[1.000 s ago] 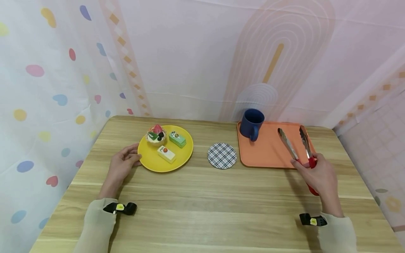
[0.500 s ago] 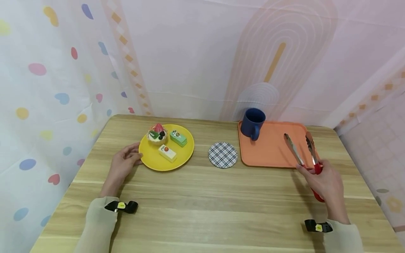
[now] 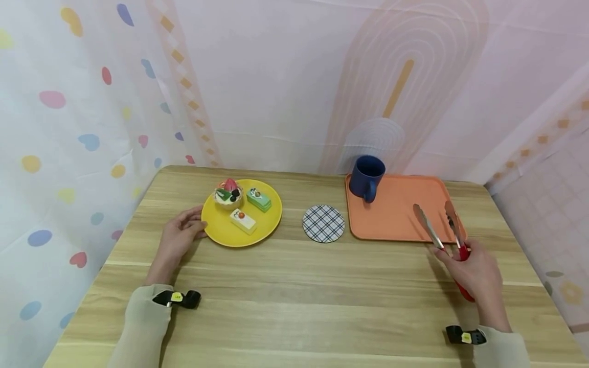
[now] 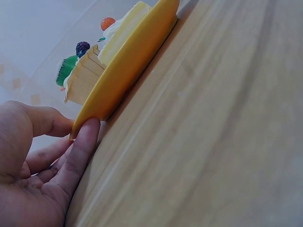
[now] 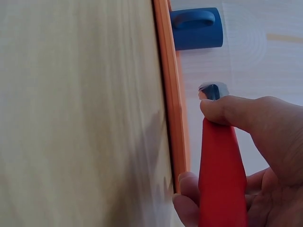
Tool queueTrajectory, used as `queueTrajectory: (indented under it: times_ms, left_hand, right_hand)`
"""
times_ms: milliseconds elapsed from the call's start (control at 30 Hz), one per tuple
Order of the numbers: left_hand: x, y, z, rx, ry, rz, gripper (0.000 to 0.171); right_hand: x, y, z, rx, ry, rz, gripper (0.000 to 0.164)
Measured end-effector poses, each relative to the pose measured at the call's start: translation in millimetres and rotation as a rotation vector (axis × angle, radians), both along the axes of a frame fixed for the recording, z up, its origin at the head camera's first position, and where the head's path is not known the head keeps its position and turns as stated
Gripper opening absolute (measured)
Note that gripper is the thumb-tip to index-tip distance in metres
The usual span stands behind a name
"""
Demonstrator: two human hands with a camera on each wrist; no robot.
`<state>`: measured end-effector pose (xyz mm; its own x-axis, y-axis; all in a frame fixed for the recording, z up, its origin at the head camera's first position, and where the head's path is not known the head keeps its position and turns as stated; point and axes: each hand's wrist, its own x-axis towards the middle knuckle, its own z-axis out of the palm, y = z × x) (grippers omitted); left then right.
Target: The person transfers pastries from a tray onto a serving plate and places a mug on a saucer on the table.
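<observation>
At the left of the table, my left hand point(image 3: 178, 236) pinches the near-left rim of a yellow plate point(image 3: 221, 234). Thumb and forefinger meet at that rim in the left wrist view. The plate carries a fruit tart point(image 3: 228, 195), a green cake slice point(image 3: 259, 200) and a pale yellow cake slice point(image 3: 243, 221). Over on the right, my right hand point(image 3: 478, 271) holds metal tongs with red handles point(image 5: 221, 175). The tongs' arms are spread apart, tips pointing away from me above the right part of an orange tray point(image 3: 391, 225); nothing is between them.
A dark blue mug point(image 3: 366, 179) stands at the tray's left end, handle toward me. Between plate and tray lies a round checked coaster point(image 3: 323, 223). Patterned cloth point(image 3: 276, 76) hangs behind the wooden table point(image 3: 294, 306).
My right hand has drawn the tongs toward me and slightly right, so their tips sit farther back from the tray's far edge. The left hand and plate stay put.
</observation>
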<state>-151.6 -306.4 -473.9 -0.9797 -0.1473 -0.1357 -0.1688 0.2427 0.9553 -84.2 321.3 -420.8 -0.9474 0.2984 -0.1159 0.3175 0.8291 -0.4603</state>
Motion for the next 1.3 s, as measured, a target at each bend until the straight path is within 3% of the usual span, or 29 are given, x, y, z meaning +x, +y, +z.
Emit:
queueTrajectory:
  times_ms: [267,567,1000,1300]
  left_hand:
    - [-3.6,0,-5.2,0.01,-0.003,0.001,0.055]
    - [-1.1,0,-3.0,-0.015,-0.01,0.003,0.054]
    - [-3.0,0,-2.0,-0.01,-0.001,0.006,0.053]
    - [-5.3,-2,-5.0,0.005,-0.016,0.016,0.055]
  right_hand:
    - [2.9,7,-3.0,0.021,-0.055,-0.045,0.099]
    - [11.7,5,-8.8,0.039,-0.047,-0.067,0.065]
    - [11.2,8,-11.3,0.054,-0.062,-0.071,0.066]
    - [10.1,8,-8.4,0.055,-0.106,-0.04,0.075]
